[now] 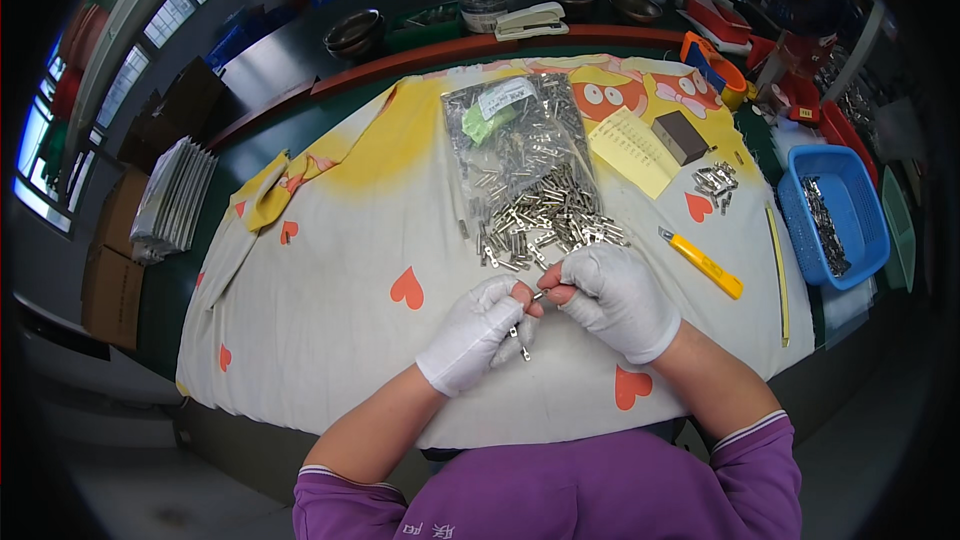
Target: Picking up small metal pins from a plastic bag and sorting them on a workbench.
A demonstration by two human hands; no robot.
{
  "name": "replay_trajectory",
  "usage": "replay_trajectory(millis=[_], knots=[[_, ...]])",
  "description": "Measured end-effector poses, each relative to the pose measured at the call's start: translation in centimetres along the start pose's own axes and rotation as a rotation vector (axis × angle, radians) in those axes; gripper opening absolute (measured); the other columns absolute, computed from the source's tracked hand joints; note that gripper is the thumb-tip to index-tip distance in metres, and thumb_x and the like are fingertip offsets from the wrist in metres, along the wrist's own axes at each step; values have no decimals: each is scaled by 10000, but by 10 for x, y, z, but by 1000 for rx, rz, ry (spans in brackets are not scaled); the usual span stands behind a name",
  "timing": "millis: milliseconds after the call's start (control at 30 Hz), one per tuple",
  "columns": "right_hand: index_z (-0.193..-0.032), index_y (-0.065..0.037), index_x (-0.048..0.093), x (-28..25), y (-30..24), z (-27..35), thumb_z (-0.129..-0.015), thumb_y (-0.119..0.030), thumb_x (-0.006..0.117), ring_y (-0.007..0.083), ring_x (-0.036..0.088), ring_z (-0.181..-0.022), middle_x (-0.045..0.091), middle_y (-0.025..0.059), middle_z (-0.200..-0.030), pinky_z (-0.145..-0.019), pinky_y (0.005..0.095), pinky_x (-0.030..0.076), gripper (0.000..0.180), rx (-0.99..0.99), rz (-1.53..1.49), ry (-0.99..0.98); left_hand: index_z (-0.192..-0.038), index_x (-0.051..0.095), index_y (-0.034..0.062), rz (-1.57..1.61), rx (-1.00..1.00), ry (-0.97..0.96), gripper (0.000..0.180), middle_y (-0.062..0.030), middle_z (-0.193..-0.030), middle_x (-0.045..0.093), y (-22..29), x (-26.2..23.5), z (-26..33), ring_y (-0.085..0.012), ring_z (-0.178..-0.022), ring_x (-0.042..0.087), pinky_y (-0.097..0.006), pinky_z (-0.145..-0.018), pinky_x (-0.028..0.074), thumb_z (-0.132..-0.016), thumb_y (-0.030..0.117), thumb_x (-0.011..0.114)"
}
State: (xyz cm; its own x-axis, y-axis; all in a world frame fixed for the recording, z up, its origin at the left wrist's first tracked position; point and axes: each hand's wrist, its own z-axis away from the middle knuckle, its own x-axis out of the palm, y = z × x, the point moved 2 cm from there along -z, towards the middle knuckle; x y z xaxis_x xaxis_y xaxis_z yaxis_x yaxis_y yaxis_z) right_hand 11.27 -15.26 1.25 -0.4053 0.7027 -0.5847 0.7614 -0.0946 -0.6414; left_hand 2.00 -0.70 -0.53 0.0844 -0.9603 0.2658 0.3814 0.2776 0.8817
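My left hand [482, 328] and my right hand [617, 298], both in white gloves with bare fingertips, meet over the cloth. Between their fingertips they pinch a small metal part [541, 294], mostly covered by the fingers. More small metal pieces [524, 348] show below my left fingers; whether they are held in the palm or lie on the cloth I cannot tell. Just beyond the hands spreads a pile of silvery metal parts [553, 212], spilling from a clear plastic bag [515, 145] with a white label and a green piece on it.
On the right lie a yellow utility knife [705, 267], a small group of metal parts [716, 183], a yellow note sheet [632, 150], a dark block [679, 137] and a yellow strip [777, 275]. A blue basket [873, 230] holds more metal parts. Stacked white sheets [175, 198] stand left.
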Motion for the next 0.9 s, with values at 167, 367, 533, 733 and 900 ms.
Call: replay_trajectory(millis=[167, 367, 533, 733, 900], knots=[[-801, -82, 601, -3, -3, -3, -722, -131, 669, 275, 576, -676, 593, 76, -714, -588, 369, 450, 115, -22, -4, -47, -891, 514, 71, 98, -18, -66, 234, -16, -646, 526, 0, -1, -1, -44, -423, 337, -192, -386, 254, -905, 302, 474], [-753, -85, 599, -2, -9, -3, -709, -147, 671, 275, 567, -667, 580, 78, -703, -584, 379, 439, 105, -4, -14, -85, -915, 481, 78, 216, 13, -74, 176, -21, -674, 516, -3, -4, -3, -50, -400, 312, -193, -367, 240, -906, 253, 464], [-711, -63, 595, 10, -10, -8, -650, -75, 671, 275, 558, -643, 571, 79, -683, -557, 376, 442, 98, -160, 64, -416, -887, 462, 91, 539, 80, -137, 118, -38, -743, 517, -1, -20, -6, -66, -380, 307, -198, -356, 245, -919, 193, 413], [-663, -54, 581, 19, -13, -1, -638, -63, 655, 288, 551, -652, 551, 89, -682, -573, 383, 445, 78, -132, 125, -452, -849, 468, 103, 545, 36, -51, 233, -16, -656, 496, -1, -12, -6, -57, -354, 279, -205, -329, 197, -950, 304, 405], [-658, -51, 558, 16, -8, -1, -636, -56, 635, 301, 534, -666, 531, 104, -691, -594, 392, 436, 80, -43, 182, -420, -851, 466, 97, 388, 40, 4, 266, -3, -651, 478, -3, -12, -7, -56, -366, 267, -204, -352, 199, -946, 340, 414]])
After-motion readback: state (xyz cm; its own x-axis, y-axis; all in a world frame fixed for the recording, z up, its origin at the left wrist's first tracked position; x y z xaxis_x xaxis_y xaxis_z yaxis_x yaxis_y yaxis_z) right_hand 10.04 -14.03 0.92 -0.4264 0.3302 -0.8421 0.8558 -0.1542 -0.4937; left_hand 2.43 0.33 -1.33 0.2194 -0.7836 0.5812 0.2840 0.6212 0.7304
